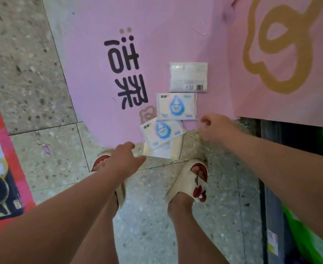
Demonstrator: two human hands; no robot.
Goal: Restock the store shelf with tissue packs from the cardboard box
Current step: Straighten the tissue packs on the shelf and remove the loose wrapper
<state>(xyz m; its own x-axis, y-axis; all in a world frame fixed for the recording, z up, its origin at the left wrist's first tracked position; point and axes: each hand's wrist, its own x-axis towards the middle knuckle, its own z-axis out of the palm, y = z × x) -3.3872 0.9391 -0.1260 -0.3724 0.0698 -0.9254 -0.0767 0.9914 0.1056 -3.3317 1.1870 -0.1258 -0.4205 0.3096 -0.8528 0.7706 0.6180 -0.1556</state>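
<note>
Forearms (61, 208) outstretched, left grip (124, 159) and right grip (216, 128) loose, empty, tissue packs (161, 131) between them

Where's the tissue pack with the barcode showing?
Find the big pink floor sticker with black writing. Near its right edge lies a row of packs; take the farthest pack. It alone shows a barcode, while its neighbour shows a blue drop.

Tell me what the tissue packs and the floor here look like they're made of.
Tissue packs: likely thin plastic film, slightly glossy, with printed fronts and flat sealed edges. Floor: speckled stone-like tiles, probably terrazzo, dull finish, dark joint lines between them.
</note>
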